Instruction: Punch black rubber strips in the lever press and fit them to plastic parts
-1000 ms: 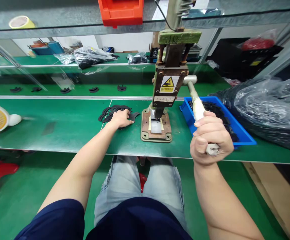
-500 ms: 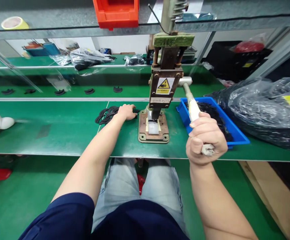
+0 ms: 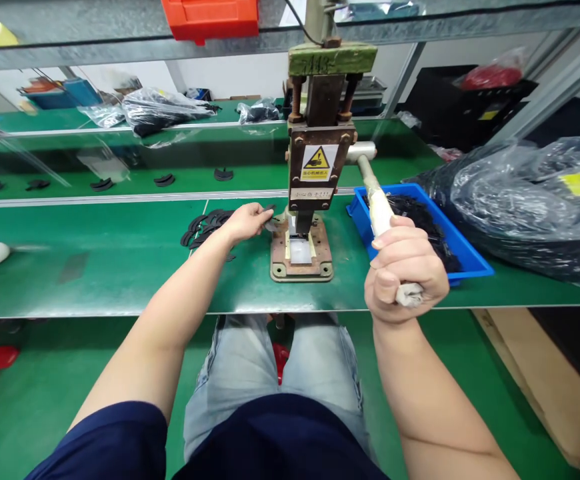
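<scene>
My right hand [image 3: 406,267] is wrapped round the taped lever [image 3: 379,200] of a hand press [image 3: 315,163]. Left of the press base [image 3: 300,272], my left hand [image 3: 250,221] is closed in a pinch, with a small black curved piece [image 3: 270,208] at its fingertips. Beside and partly behind that wrist lies a pile of black curved pieces [image 3: 200,230] on the green table. A whitish block [image 3: 301,251] sits on the base under the ram; whether a piece lies there is too small to tell.
Right of the press stands a blue bin [image 3: 470,267] full of black parts, with a large plastic-wrapped bundle [image 3: 520,200] beyond it. Several black curved pieces line the ledge behind, including one black piece [image 3: 223,174]. A red bin [image 3: 210,19] hangs above.
My left hand has drawn up from the pile's right side with a black curved piece between its fingers. My right hand still grips the lever. The view has shifted slightly.
</scene>
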Demonstrator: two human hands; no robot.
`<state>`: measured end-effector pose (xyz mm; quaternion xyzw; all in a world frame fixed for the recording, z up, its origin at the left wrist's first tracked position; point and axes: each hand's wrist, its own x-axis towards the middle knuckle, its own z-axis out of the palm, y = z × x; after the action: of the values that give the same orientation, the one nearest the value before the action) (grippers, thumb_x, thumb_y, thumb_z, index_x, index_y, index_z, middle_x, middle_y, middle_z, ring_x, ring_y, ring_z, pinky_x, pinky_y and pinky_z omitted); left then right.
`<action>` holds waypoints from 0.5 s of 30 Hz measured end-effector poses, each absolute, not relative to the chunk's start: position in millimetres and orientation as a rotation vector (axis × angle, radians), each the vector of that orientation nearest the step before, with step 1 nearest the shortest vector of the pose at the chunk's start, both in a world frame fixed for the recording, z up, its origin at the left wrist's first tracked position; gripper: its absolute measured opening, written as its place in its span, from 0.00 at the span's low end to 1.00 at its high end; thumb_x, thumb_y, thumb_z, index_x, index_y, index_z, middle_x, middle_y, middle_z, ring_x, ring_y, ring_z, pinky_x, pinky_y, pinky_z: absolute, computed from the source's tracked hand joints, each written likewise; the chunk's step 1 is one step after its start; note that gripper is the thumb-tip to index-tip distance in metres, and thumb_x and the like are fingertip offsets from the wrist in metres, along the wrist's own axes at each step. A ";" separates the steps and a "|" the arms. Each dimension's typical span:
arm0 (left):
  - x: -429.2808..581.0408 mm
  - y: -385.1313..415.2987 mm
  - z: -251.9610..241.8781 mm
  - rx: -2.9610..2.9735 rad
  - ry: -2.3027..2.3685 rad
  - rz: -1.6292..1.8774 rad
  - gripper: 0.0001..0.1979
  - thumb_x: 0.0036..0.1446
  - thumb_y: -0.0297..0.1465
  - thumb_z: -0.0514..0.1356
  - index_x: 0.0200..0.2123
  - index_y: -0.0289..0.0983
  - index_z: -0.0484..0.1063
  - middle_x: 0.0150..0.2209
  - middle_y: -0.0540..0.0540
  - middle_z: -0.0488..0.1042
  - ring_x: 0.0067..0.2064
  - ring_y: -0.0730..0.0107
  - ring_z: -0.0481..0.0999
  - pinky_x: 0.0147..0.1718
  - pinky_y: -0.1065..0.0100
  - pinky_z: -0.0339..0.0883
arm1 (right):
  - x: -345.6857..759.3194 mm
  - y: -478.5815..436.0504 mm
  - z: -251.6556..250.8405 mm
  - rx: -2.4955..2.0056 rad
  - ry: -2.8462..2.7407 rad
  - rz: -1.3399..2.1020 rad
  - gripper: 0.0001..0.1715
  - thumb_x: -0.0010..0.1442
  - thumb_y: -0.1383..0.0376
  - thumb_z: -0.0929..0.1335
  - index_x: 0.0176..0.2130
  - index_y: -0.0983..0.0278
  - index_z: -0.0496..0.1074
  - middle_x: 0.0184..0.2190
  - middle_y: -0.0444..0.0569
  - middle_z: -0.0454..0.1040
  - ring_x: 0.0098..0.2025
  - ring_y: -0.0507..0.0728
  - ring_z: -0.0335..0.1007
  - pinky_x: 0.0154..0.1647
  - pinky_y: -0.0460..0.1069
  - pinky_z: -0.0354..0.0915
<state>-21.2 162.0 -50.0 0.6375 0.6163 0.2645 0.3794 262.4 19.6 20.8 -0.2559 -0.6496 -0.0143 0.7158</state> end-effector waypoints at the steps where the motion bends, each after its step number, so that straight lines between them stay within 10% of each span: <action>1: -16.2 151.1 -48.7 1.565 1.479 0.685 0.20 0.71 0.50 0.62 0.34 0.41 0.67 0.21 0.50 0.73 0.22 0.68 0.69 0.25 0.66 0.61 | 261.9 19.4 20.7 -0.565 -1.434 -0.030 0.20 0.68 0.52 0.71 0.28 0.56 0.65 0.23 0.41 0.69 0.34 0.59 0.77 0.60 0.70 0.76; 15: 37.5 130.5 -50.7 1.283 1.321 0.591 0.11 0.72 0.32 0.66 0.39 0.39 0.67 0.20 0.54 0.71 0.18 0.75 0.71 0.19 0.75 0.63 | 263.7 23.1 18.4 -0.443 -1.435 0.046 0.15 0.65 0.60 0.72 0.29 0.59 0.67 0.26 0.39 0.72 0.37 0.57 0.75 0.62 0.69 0.72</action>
<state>37.5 130.5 -50.7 0.5461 0.5621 0.2516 0.5678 263.7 23.1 18.4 -0.2013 -0.6517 0.0209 0.7310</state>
